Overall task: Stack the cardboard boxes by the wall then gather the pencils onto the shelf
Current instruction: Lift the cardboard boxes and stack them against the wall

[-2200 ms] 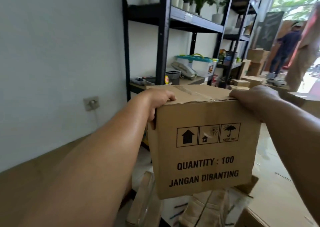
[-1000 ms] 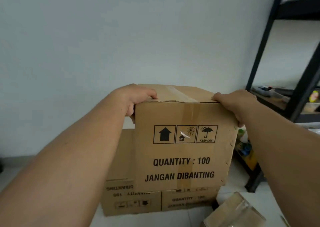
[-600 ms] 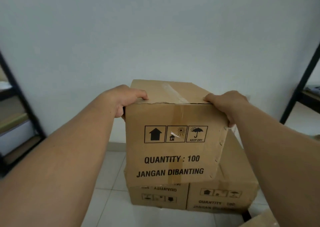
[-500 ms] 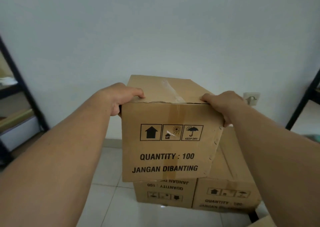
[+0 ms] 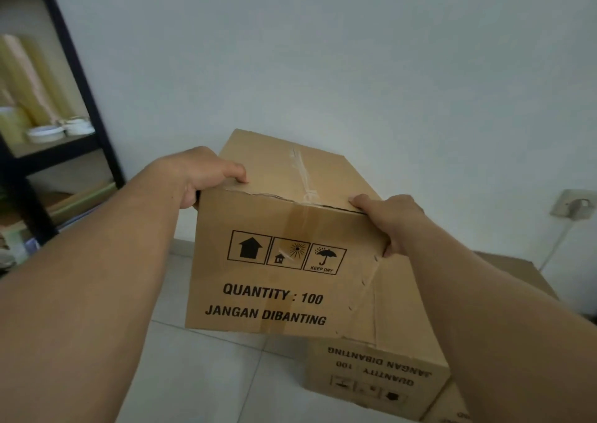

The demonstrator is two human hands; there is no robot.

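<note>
While carried box [image 5: 284, 261] is gripped at top corners by left hand [image 5: 206, 174] and right hand [image 5: 387, 216], fingers curled round edge, it overhangs left edge of lower box [image 5: 374, 371] by wall [image 5: 355, 51]. If released so: tipping onto floor [image 5: 200, 374] judged likely. Counted: boxes three seen, second lower box [image 5: 450, 409] included; pencils none seen.

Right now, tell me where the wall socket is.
Head view, far right: the socket sits low on the wall, right of the held box, above the floor boxes.
</note>
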